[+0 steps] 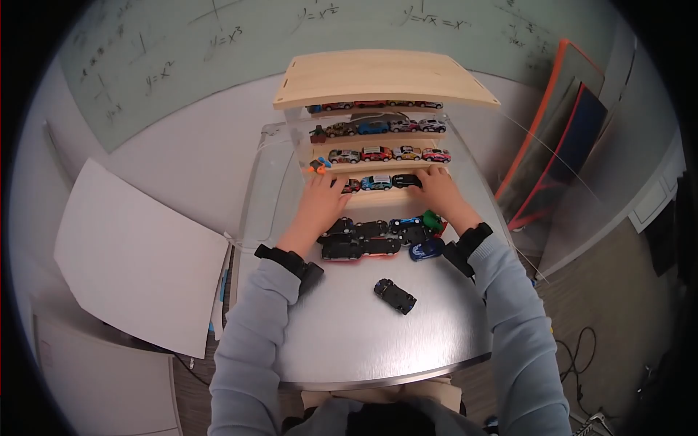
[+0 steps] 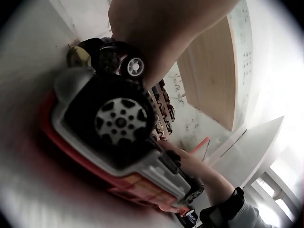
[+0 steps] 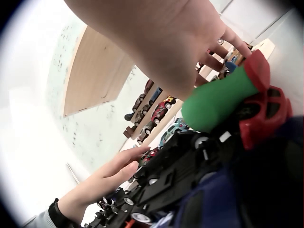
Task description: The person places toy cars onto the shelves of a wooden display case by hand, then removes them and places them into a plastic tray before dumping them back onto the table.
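Note:
On the lowest shelf of a wooden rack stands a row of toy cars, with a red car (image 1: 352, 186), a blue car (image 1: 376, 182) and a black car (image 1: 406, 180) showing. My left hand (image 1: 323, 198) is at the row's left end, its extended fingers beside the red car, which it partly covers. At the right end my right hand (image 1: 440, 193) has its thumb by the black car and its fingers spread over the shelf. In the right wrist view, the left hand (image 3: 111, 176) reaches in with nearly straight fingers. Whatever lies under the right palm is hidden.
Several overturned toy cars (image 1: 372, 229) crowd before the rack, with a blue car (image 1: 427, 249) and a green-and-red toy (image 1: 434, 221). Nearer lies an overturned black car (image 1: 395, 296) on the metal table (image 1: 327, 334). Upper shelves (image 1: 363, 166) hold more cars under a wooden top (image 1: 385, 76).

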{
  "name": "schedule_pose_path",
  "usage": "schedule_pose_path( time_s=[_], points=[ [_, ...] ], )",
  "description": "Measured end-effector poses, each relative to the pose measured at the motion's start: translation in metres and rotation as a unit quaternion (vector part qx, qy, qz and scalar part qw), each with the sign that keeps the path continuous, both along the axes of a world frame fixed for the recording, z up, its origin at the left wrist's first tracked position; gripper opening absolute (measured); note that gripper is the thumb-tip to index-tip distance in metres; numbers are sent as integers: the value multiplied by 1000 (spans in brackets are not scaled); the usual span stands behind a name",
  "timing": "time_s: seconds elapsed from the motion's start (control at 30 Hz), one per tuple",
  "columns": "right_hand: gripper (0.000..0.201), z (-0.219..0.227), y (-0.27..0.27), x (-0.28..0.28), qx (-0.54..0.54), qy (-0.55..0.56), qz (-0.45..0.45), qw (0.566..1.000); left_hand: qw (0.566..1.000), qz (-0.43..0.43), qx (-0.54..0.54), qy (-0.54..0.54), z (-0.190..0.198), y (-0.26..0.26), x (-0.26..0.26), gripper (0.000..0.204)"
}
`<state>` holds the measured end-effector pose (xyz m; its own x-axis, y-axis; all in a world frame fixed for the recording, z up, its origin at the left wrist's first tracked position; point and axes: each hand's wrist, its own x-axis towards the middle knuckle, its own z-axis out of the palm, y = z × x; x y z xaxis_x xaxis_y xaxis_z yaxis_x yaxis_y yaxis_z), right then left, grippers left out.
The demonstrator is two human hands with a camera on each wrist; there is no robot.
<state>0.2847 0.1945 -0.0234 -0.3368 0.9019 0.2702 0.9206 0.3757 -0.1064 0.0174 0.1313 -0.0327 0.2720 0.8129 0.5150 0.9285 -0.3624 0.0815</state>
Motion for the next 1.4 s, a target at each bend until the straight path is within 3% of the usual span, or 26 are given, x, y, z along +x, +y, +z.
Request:
schedule_pose_path(
  time_s=[0.17,0.2,0.27,0.33,0.4,0.47,0.57,0.6,0.7,0.87,0.93,0.97,1.03,1.07,1.13,1.27,1.4],
  points=[
    [31,6,-12,6,13,12,80,997,999,-45,24,-6,1,-2,-1,35],
    [31,11,-18,7,13,9,81,997,998,-55,-29,-12,5,-8,-1,35],
    [25,29,-31,10,-117,34,128,984,994,-65,-82,-22,19,-22,2,35],
    [25,46,-36,4,-150,39,120,981,959,-149,-220,-100,30,-32,10,39],
    [24,47,-34,-4,-186,47,109,975,962,-154,-202,-103,31,-29,17,41],
    [26,40,-24,-14,-72,86,173,978,965,-158,-181,-103,31,-21,22,42],
    [34,24,-12,-36,-13,100,229,968,974,-145,-118,-129,7,4,22,45],
    [39,22,-9,-40,-61,108,227,966,976,-145,-113,-118,-5,12,21,46],
    [39,16,-13,-42,-63,126,276,951,970,-159,-139,-121,-2,12,16,46],
    [37,56,-13,-23,-227,83,207,948,933,-253,-231,-107,26,-5,10,41],
    [34,47,7,-13,49,50,182,981,979,-181,-91,-37,38,-1,11,35],
    [34,44,16,-11,49,50,182,981,979,-181,-91,-37,40,5,12,35],
    [36,41,29,-10,126,15,74,989,998,-50,6,-35,43,17,15,35],
    [36,41,32,-10,130,14,77,989,998,-48,9,-36,43,22,16,35],
    [39,40,37,-10,51,-4,30,998,995,89,-5,50,38,32,17,39],
    [38,30,46,-9,36,11,43,998,984,139,40,101,16,58,10,44],
    [31,29,38,-3,51,33,114,992,972,157,59,163,13,60,9,38]
  ],
)
